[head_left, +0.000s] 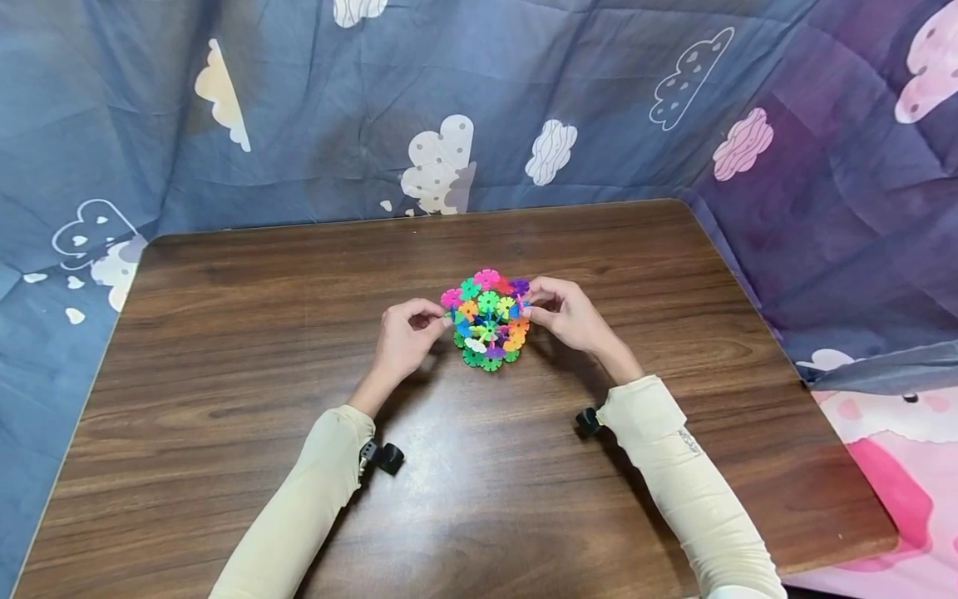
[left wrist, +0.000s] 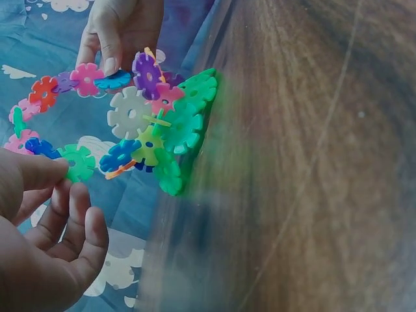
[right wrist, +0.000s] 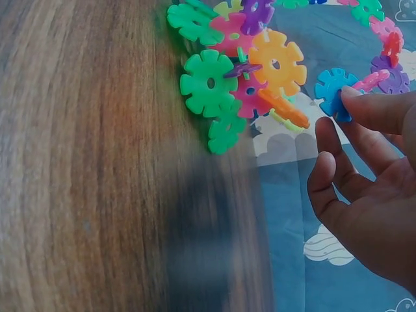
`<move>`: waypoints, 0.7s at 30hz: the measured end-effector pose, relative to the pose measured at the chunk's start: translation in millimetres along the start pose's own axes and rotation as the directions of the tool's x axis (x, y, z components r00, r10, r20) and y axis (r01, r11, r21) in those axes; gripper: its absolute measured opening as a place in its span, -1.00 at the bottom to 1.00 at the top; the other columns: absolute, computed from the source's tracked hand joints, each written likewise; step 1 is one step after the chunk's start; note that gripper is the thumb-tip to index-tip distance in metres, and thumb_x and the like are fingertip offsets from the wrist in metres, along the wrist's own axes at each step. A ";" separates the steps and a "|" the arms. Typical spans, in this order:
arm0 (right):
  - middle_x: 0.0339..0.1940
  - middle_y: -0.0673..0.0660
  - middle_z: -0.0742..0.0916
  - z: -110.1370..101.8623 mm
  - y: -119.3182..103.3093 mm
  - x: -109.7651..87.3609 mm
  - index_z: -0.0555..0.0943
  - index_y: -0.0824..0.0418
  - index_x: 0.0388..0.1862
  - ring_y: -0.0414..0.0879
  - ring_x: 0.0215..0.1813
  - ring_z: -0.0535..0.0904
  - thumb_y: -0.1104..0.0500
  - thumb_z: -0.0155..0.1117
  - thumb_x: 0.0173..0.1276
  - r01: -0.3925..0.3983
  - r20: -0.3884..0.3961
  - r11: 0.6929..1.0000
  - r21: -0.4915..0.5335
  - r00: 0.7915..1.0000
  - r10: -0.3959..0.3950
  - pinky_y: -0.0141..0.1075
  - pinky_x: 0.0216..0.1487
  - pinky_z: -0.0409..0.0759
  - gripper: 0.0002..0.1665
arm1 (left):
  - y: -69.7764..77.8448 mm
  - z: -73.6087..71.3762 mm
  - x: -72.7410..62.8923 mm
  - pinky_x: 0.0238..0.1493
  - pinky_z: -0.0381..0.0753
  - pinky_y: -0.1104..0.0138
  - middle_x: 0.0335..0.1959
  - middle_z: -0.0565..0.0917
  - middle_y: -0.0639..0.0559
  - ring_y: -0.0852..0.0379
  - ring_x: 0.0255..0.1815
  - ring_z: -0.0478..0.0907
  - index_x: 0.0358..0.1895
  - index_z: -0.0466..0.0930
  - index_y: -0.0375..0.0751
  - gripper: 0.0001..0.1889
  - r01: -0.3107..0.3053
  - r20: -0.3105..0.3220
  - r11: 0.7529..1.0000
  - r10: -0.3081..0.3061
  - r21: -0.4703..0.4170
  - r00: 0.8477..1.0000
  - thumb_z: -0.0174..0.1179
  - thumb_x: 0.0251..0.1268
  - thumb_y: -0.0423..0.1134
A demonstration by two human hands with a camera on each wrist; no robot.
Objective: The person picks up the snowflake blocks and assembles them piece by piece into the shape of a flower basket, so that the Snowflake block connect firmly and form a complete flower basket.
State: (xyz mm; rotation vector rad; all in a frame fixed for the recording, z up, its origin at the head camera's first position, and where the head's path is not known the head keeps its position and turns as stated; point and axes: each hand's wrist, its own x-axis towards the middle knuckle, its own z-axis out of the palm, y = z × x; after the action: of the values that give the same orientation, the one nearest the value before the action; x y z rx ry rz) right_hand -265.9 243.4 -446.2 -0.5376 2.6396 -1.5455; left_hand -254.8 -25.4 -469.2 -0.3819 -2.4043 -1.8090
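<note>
A basket-shaped build of interlocking plastic snowflake discs (head_left: 490, 331) stands at the table's middle, green discs (left wrist: 185, 130) at its bottom and white, yellow, blue, purple and orange ones above. Over its top runs a curved chain of discs (left wrist: 43, 94) in pink, red, purple and blue. My left hand (head_left: 404, 337) pinches a green disc (left wrist: 79, 162) of this chain between thumb and fingers. On the opposite side my right hand (head_left: 569, 314) pinches a blue disc (right wrist: 335, 91), thumb on its face. A gap shows between that blue disc and the orange disc (right wrist: 277, 64) of the lower build.
The brown wooden table (head_left: 224, 374) extends around the build. Behind it hangs a blue cloth (head_left: 299, 108) with cloud prints, and a purple one (head_left: 846, 208) is at the right. A small black camera (head_left: 389, 458) sits at the left wrist, another black device (head_left: 588, 421) at the right.
</note>
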 end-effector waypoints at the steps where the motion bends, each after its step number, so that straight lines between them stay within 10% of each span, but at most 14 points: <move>1: -0.29 0.34 0.75 0.1 0.2 0.3 0.59 0.38 -0.24 -0.17 -0.24 0.64 0.45 0.29 0.31 0.002 -0.002 1.000 -0.002 1.000 -0.002 -0.30 -0.20 0.57 -0.93 | 0.2 -0.5 0.2 -0.32 0.49 0.51 -0.45 0.68 -0.21 0.28 -0.45 0.49 -0.33 0.72 -0.41 -0.92 -0.003 -0.003 1.000 0.003 0.001 1.000 0.36 0.14 -0.44; 21: -0.29 0.32 0.74 2.5 2.7 -1.9 0.60 0.39 -0.22 -0.27 -0.25 0.61 0.42 0.31 0.32 -0.013 0.006 1.000 0.020 1.000 0.012 -0.34 -0.19 0.56 -0.92 | -5.6 -0.2 -1.1 -0.33 0.49 0.50 -0.46 0.67 -0.22 0.21 -0.45 0.50 -0.33 0.71 -0.42 -0.94 -0.026 0.010 0.999 0.026 0.027 1.000 0.33 0.12 -0.47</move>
State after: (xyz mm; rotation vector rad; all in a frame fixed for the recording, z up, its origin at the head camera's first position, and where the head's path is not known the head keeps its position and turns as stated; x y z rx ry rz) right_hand -264.4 243.1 -450.0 -0.5223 2.6155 -1.5630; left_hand -255.3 -27.2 -474.6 -0.4181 -2.4155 -1.7663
